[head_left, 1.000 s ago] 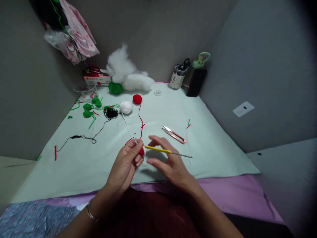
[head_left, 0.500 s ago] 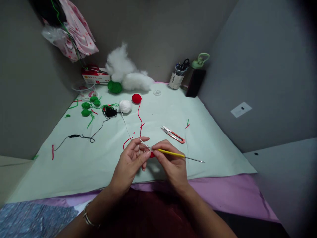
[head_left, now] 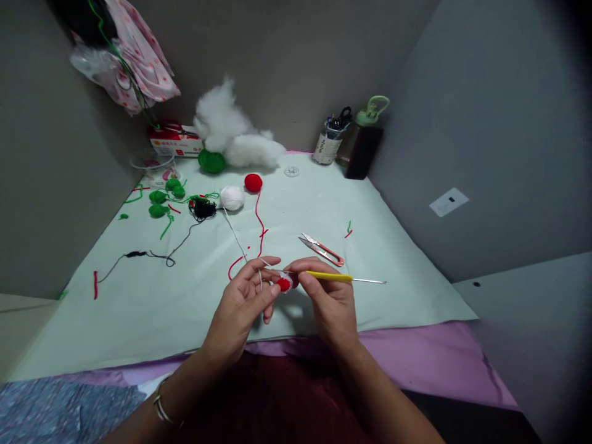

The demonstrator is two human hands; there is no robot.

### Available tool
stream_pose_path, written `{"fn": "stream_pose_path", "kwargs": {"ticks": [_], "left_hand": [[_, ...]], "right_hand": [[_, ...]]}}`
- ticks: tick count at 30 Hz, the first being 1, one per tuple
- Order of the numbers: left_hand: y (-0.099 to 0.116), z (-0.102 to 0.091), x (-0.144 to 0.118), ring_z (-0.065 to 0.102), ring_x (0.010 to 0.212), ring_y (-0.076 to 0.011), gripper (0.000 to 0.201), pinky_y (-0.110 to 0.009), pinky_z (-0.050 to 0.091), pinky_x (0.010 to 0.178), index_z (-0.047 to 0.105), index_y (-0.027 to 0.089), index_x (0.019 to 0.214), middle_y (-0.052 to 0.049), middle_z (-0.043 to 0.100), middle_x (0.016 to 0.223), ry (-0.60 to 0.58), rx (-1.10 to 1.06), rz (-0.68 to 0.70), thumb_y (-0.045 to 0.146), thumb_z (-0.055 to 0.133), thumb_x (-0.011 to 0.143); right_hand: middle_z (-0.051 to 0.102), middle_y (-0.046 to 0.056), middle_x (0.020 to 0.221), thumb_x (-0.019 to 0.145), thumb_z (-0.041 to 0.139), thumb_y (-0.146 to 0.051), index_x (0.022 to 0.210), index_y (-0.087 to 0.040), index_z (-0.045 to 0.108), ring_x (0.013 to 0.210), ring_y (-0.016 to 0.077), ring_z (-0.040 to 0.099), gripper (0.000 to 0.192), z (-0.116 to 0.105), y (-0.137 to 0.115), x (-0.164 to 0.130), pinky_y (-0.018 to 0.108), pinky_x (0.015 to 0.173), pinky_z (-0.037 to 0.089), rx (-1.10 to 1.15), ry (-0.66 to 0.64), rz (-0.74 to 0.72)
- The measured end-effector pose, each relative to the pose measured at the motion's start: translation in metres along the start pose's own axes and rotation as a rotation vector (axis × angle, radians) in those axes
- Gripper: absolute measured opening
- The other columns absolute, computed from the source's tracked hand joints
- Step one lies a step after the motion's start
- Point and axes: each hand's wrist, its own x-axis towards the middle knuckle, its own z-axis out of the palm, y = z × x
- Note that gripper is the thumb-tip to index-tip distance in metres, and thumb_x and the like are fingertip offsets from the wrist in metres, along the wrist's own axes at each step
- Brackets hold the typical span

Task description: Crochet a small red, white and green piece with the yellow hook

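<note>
Between thumb and fingers, my left hand [head_left: 252, 293] pinches a small red and white crochet piece [head_left: 285, 283]. White yarn runs over its raised index finger and back to a white yarn ball [head_left: 232, 198]. My right hand [head_left: 332, 296] is closed on the yellow grip of a crochet hook [head_left: 329, 277], whose far metal end points right. The hook's working tip meets the white yarn at the top of the piece. A red yarn ball [head_left: 253, 183] lies beyond, its strand trailing toward my left hand. Orange-handled thread snips [head_left: 322, 250] lie just past my right hand.
Green yarn bundles [head_left: 158, 211] and a black yarn tangle [head_left: 203, 209] lie at left. White stuffing [head_left: 254, 150], a green ball [head_left: 211, 161], a box [head_left: 174, 143] and a plastic tub [head_left: 152, 168] stand at the back. A pen cup [head_left: 326, 147] and bottle [head_left: 364, 148] stand back right.
My right hand has moved slightly right and the hook now lies flatter, its yellow grip farther from the piece. More of the red and white piece shows. The view has shifted slightly.
</note>
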Motion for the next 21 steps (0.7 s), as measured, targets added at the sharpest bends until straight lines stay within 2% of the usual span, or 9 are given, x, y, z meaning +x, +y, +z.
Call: {"fn": "stream_pose_path", "kwargs": {"ticks": [5,10,13,16,18,21], "left_hand": [[0.002,-0.001,0.000,0.047,0.051,-0.0043,0.031,-0.021,0.037,0.047,0.071,0.019,0.117,-0.001,0.062,0.092,0.011,-0.002,0.014,0.027,0.078,0.087],[0.001,-0.001,-0.002,0.046,0.051,-0.0044,0.026,-0.020,0.038,0.047,0.073,0.020,0.115,0.002,0.058,0.086,-0.002,-0.011,0.014,0.028,0.076,0.089],[0.000,-0.002,-0.002,0.049,0.055,-0.0059,0.027,-0.020,0.043,0.050,0.074,0.022,0.115,0.002,0.058,0.085,0.013,0.013,0.026,0.029,0.077,0.089],[-0.001,-0.001,-0.001,0.051,0.059,-0.0072,0.036,-0.020,0.046,0.052,0.074,0.023,0.117,0.001,0.060,0.088,0.033,0.033,0.033,0.027,0.084,0.083],[-0.002,0.000,-0.002,0.048,0.058,-0.0064,0.038,-0.018,0.045,0.050,0.075,0.022,0.116,0.001,0.060,0.088,0.042,0.036,0.045,0.025,0.086,0.080],[-0.003,0.002,-0.002,0.044,0.054,-0.0045,0.041,-0.015,0.040,0.045,0.074,0.023,0.119,0.001,0.061,0.088,0.035,-0.017,0.031,0.026,0.087,0.080]], "right_hand": [[0.075,0.004,0.089,0.100,0.062,-0.038,0.097,-0.022,0.072,0.075,0.0162,0.068,0.019,-0.006,-0.003,-0.001,0.032,0.072,0.058,0.109,-0.056,0.060],[0.074,0.004,0.092,0.104,0.056,-0.030,0.097,-0.023,0.071,0.076,0.0149,0.068,0.018,-0.008,-0.013,-0.005,0.031,0.072,0.058,0.001,-0.105,-0.019],[0.073,0.005,0.095,0.105,0.052,-0.023,0.104,-0.024,0.070,0.083,0.0167,0.069,0.018,-0.009,-0.019,-0.009,0.034,0.076,0.059,-0.182,-0.127,-0.165],[0.074,0.007,0.098,0.104,0.049,-0.014,0.111,-0.023,0.067,0.093,0.0200,0.070,0.021,-0.009,-0.023,-0.011,0.038,0.081,0.060,-0.395,-0.191,-0.375],[0.075,0.009,0.101,0.102,0.050,-0.010,0.118,-0.022,0.065,0.094,0.0209,0.071,0.026,-0.008,-0.022,-0.011,0.037,0.080,0.060,-0.546,-0.222,-0.510],[0.075,0.011,0.105,0.100,0.055,-0.010,0.127,-0.022,0.065,0.095,0.0223,0.071,0.031,-0.006,-0.016,-0.013,0.036,0.075,0.061,-0.764,-0.201,-0.687]]}}
